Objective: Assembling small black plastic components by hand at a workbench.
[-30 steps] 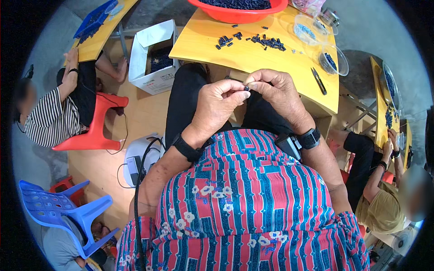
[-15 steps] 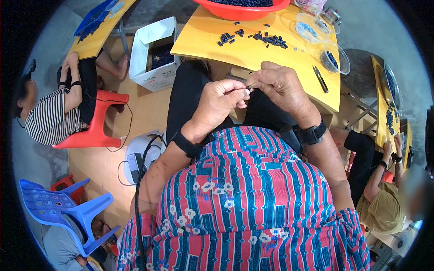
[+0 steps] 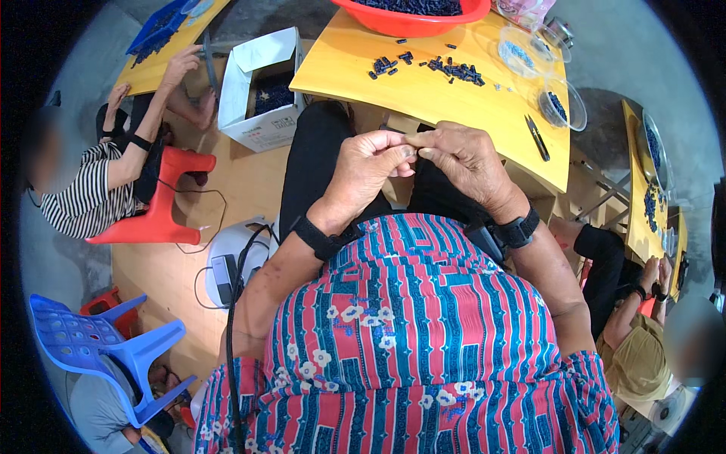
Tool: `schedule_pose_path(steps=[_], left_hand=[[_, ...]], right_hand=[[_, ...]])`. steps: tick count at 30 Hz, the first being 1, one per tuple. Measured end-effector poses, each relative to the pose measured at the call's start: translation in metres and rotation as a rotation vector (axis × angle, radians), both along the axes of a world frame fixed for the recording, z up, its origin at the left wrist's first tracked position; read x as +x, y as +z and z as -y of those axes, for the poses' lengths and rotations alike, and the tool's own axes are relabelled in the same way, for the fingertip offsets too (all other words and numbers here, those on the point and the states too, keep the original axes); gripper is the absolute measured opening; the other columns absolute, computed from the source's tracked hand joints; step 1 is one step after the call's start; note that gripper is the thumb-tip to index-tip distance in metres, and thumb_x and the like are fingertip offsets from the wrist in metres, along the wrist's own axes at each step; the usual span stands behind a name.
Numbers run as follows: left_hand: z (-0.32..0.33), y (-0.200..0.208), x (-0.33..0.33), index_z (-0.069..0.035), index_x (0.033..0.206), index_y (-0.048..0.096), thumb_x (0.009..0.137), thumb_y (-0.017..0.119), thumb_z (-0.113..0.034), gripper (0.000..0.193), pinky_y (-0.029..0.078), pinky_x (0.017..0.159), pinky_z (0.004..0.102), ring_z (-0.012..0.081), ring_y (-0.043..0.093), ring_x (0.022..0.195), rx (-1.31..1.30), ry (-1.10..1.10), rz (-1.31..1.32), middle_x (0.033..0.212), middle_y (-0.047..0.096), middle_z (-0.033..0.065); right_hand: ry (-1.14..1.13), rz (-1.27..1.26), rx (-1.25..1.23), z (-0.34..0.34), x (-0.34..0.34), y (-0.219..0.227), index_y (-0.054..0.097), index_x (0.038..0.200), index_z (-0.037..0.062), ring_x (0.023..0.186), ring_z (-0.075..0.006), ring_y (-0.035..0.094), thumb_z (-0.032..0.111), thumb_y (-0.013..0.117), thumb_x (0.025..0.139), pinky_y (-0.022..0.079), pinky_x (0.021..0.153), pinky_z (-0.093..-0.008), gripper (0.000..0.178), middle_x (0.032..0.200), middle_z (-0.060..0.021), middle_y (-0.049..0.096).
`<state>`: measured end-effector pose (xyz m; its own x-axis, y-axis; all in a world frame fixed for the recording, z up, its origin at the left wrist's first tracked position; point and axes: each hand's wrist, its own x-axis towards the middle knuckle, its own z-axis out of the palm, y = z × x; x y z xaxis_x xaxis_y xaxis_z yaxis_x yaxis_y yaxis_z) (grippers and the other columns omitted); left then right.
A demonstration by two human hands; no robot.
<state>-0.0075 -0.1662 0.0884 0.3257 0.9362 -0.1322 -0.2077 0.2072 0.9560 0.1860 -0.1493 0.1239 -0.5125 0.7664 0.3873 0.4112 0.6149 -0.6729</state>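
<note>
Both hands meet above my lap, just off the near edge of the yellow table (image 3: 499, 121). My left hand (image 3: 368, 168) is closed in a pinch, thumb against forefinger. Its fingertips touch those of my right hand (image 3: 470, 160), which is pinched too. Whatever sits between them is hidden by the fingers. Beyond, on the tabletop, several small dark blue cylindrical pieces (image 3: 461, 72) lie in loose clusters. A pair of black tweezers or snips (image 3: 538, 138) rests to the right of them.
A red basin (image 3: 412, 24) of dark parts stands at the far edge. Clear plastic tubs (image 3: 578, 113) with small parts are at the right. Left are an open white carton (image 3: 261, 136), a red stool (image 3: 162, 208) and a blue chair (image 3: 98, 340). Co-workers sit on both sides.
My right hand has come lower and its fingers now press against my left fingertips. The striped-shirt co-worker at left has raised one arm toward their table.
</note>
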Motion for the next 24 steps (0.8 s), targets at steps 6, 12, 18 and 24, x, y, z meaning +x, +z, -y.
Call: schedule_pose_path(steps=[6, 12, 18, 24], left_hand=[[-0.004, 0.002, 0.007, 0.002, 0.108, 0.065, 0.094, 0.061, -0.011, 0.02, 0.052, 0.07, 0.0216, 0.0076, 0.061, 0.076, 0.036, 0.046, -0.011, 0.091, 0.066, 0.0037], [-0.005, 0.014, 0.014, 0.004, 0.102, 0.067, 0.091, 0.062, -0.006, 0.016, 0.053, 0.068, 0.0215, 0.0075, 0.062, 0.072, 0.133, 0.082, -0.025, 0.083, 0.067, 0.0054], [-0.007, 0.014, 0.016, 0.005, 0.101, 0.067, 0.09, 0.062, -0.005, 0.015, 0.053, 0.068, 0.0213, 0.007, 0.062, 0.072, 0.166, 0.093, -0.073, 0.081, 0.067, 0.0052], [-0.011, 0.007, 0.019, 0.002, 0.103, 0.066, 0.091, 0.062, -0.007, 0.015, 0.053, 0.072, 0.0226, 0.0078, 0.063, 0.076, 0.187, 0.046, -0.073, 0.09, 0.067, 0.0048]], right_hand=[[0.124, -0.168, -0.249, 0.001, -0.009, -0.006, 0.069, 0.106, 0.0048, 0.075, -0.0195, 0.064, 0.012, 0.061, 0.09, 0.05, 0.069, -0.0309, 0.019, 0.08, -0.0062, 0.067], [-0.116, -0.559, -0.826, -0.003, 0.015, -0.002, 0.065, 0.107, 0.0044, 0.061, -0.0056, 0.042, 0.017, 0.056, 0.095, 0.038, 0.058, -0.0219, 0.02, 0.072, 0.0057, 0.051], [-0.271, -0.559, -0.89, -0.018, 0.039, -0.035, 0.055, 0.113, 0.0002, 0.061, -0.0071, 0.039, 0.01, 0.052, 0.095, 0.037, 0.058, -0.0228, 0.021, 0.075, 0.0035, 0.043], [-0.248, -0.726, -0.981, -0.02, 0.044, -0.041, 0.051, 0.116, -0.0026, 0.078, -0.0136, 0.059, 0.0, 0.047, 0.094, 0.054, 0.078, -0.0297, 0.023, 0.09, -0.0054, 0.058]])
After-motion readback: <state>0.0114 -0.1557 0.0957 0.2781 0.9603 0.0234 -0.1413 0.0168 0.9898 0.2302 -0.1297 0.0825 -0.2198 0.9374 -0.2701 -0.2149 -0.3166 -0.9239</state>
